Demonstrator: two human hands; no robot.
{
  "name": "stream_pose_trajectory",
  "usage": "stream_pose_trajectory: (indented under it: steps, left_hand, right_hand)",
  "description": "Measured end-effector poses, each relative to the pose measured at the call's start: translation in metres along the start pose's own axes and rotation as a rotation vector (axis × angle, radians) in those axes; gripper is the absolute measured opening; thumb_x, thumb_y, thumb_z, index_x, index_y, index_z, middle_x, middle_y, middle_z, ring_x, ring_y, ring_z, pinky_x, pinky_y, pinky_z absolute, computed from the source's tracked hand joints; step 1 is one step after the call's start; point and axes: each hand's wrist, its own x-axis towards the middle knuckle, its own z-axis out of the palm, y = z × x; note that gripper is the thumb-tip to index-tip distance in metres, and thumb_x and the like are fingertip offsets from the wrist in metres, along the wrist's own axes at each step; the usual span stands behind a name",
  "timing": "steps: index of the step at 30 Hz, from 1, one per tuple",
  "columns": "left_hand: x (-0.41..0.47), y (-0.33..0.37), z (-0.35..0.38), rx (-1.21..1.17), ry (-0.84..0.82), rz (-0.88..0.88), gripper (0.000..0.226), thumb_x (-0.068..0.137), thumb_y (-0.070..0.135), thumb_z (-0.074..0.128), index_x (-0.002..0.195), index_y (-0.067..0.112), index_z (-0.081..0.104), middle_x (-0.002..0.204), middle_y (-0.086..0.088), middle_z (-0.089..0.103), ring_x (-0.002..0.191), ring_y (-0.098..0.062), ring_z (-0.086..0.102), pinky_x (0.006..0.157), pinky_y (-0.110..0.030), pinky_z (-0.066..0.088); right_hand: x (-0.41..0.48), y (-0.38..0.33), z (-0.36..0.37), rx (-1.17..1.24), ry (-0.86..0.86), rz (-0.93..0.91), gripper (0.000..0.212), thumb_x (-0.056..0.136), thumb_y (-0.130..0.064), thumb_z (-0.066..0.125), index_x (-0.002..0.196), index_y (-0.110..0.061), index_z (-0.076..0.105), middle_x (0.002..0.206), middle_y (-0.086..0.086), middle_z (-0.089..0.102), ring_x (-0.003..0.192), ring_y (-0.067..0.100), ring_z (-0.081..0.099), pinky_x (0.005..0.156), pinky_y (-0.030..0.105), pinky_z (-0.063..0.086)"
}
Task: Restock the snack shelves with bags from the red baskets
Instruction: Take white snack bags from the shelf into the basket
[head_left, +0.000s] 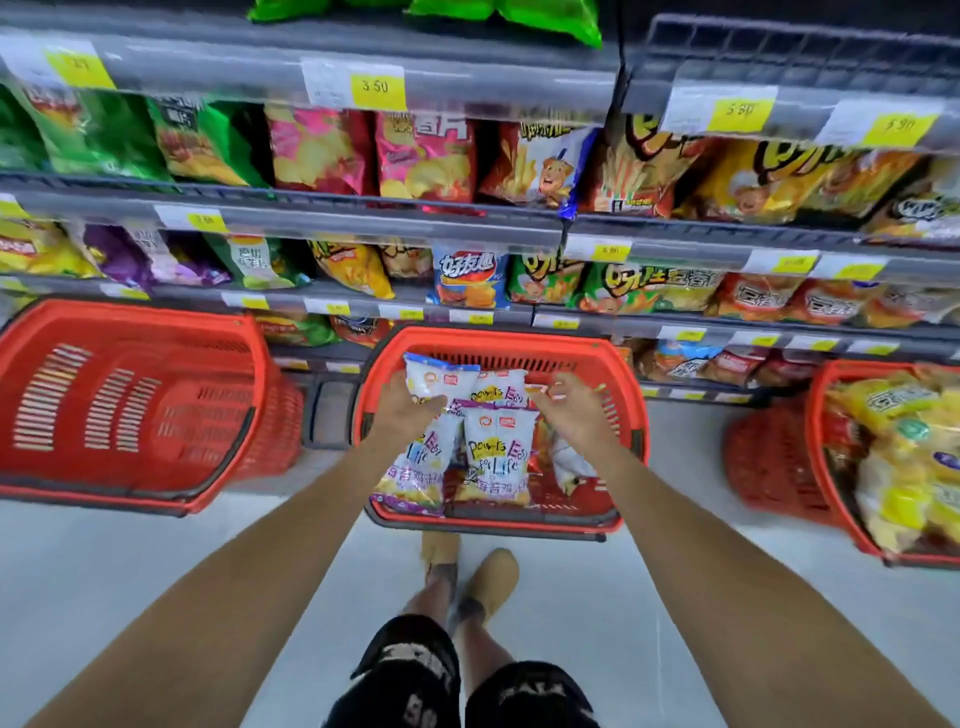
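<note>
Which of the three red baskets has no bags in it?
The left basket; the middle one holds white bags and the right one holds yellow bags.

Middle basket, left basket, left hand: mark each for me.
middle basket (498, 336), head view, far rim.
left basket (130, 415), head view, slotted inner wall.
left hand (408, 410), head view, back of the hand.

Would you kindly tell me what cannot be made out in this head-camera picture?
Head view throughout:
Left hand: its own back hides whether the fingers grip the white bag.
Right basket: far side cut off by the right edge.
Lower price tags: too small and blurred to read.
Top green bags: cut off by the upper edge.
</note>
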Motion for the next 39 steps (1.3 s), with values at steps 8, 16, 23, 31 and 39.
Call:
stream_pose_trajectory:
  steps: [8,16,23,31,39]
  left_hand:
    - [0.045,-0.082,0.046,0.341,-0.062,-0.219,0.097,0.084,0.047,0.065,0.153,0.013,0.005,0.159,-0.014,0.007,0.145,-0.032,0.018,0.113,-0.045,0.027]
    - [0.100,-0.157,0.093,0.498,-0.069,-0.276,0.117,0.076,0.062,0.067,0.151,0.025,-0.016,0.158,-0.010,-0.020,0.146,-0.037,-0.010,0.115,-0.058,0.007]
    - [0.135,-0.188,0.122,0.647,-0.073,-0.350,0.118,0.073,0.070,0.063,0.149,0.029,-0.018,0.159,-0.009,-0.017,0.145,-0.041,-0.009,0.111,-0.062,0.013]
    - [0.132,-0.195,0.128,0.637,0.062,-0.291,0.101,0.080,0.051,0.064,0.152,0.028,-0.002,0.159,-0.008,0.004,0.143,-0.036,0.014,0.109,-0.060,0.022]
    - [0.127,-0.176,0.108,0.514,-0.028,-0.338,0.093,0.081,0.042,0.067,0.151,0.027,0.008,0.150,-0.008,0.027,0.130,-0.034,0.037,0.098,-0.055,0.042]
  right_hand:
    - [0.046,0.073,0.080,-0.084,-0.139,0.149,0.064,0.088,-0.042,0.061,0.141,-0.012,0.040,0.139,0.008,0.050,0.126,0.028,0.050,0.098,0.030,0.040]
    - [0.108,0.131,0.159,-0.121,-0.149,0.362,0.100,0.086,-0.040,0.068,0.154,-0.015,-0.001,0.160,0.014,0.006,0.145,0.037,0.013,0.117,0.044,0.021]
    - [0.145,0.164,0.208,-0.119,-0.126,0.499,0.117,0.078,-0.049,0.073,0.148,-0.036,-0.020,0.158,0.010,-0.022,0.144,0.044,-0.005,0.112,0.058,0.018]
    - [0.149,0.172,0.216,-0.215,-0.037,0.463,0.110,0.080,-0.039,0.073,0.151,-0.030,-0.011,0.158,0.014,0.000,0.140,0.045,0.019,0.106,0.053,0.033]
    - [0.126,0.155,0.178,-0.203,0.005,0.358,0.100,0.076,-0.033,0.072,0.150,-0.029,0.005,0.145,0.012,0.030,0.125,0.038,0.043,0.089,0.044,0.046]
